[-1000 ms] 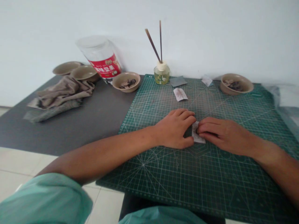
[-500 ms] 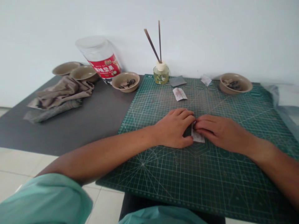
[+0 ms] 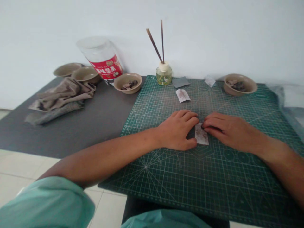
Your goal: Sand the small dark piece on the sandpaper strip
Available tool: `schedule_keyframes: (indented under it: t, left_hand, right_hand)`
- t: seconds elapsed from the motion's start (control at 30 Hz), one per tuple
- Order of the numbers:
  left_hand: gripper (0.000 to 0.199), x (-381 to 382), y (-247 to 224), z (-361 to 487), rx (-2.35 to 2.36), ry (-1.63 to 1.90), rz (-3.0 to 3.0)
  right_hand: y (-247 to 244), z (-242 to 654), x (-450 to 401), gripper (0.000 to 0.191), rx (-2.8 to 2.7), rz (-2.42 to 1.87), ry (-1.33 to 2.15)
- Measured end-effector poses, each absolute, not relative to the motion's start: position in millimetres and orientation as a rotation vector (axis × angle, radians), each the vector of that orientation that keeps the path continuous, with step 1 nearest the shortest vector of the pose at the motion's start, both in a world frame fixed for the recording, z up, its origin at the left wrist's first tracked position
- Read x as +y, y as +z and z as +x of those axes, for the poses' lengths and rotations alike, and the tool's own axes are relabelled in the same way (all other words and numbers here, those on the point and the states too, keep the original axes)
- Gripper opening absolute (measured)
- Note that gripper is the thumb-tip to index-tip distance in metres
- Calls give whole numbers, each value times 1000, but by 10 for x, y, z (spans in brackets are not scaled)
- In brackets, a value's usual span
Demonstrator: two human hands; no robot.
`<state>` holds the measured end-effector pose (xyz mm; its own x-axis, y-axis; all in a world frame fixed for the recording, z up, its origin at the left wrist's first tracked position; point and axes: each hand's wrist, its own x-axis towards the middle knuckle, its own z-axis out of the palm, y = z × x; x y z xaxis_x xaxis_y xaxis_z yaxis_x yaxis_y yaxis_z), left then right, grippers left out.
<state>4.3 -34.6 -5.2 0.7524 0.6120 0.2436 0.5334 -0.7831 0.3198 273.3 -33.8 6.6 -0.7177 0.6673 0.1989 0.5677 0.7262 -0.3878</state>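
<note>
A small white paper slip (image 3: 201, 134) with grey marks lies on the green cutting mat (image 3: 213, 180), between my hands. My left hand (image 3: 177, 129) is curved over a small dark piece (image 3: 190, 134) beside the slip's left edge, and its fingertips are at or near that edge. The palm hides part of the dark piece. My right hand (image 3: 228, 128) lies flat, with its fingertips at the slip's upper right corner.
Beyond my hands, the mat holds a paper slip (image 3: 182, 95), a grey square (image 3: 180, 82) and a bowl of dark pieces (image 3: 239, 85). A reed diffuser (image 3: 163, 76), another bowl (image 3: 127, 83), a tipped plastic jar (image 3: 102, 57) and crumpled cloth (image 3: 64, 95) stand farther left.
My right hand has slid right, away from the slip, and now leaves its face showing. The slip lies a little straighter. My left hand has barely moved.
</note>
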Motion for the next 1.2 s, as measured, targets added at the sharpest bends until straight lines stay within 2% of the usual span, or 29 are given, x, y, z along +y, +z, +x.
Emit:
schedule_keyframes:
  t: [0.2,0.33,0.53,0.83,1.2]
  left_hand:
    - [54,-348,-22,48,894,533,2655]
    - [52,-340,4,93,898,793,2501]
    - [42,-315,-10,247,987,1068,2387]
    - [20,-286,24,281,1085,1209,2372]
    - [22,-267,-1,246,1007,1232,2412]
  right_hand:
    - [141,2730,-391,18,-2496,-944,781]
    - [124,2581,-395,19,-1920,-1162,976]
    - [61,2442,-397,30,-1261,-1013,1468]
    - [-7,2350,-415,33,-1198,-894,1592]
    - [-8,2360,-430,34,-1115,-874,1690]
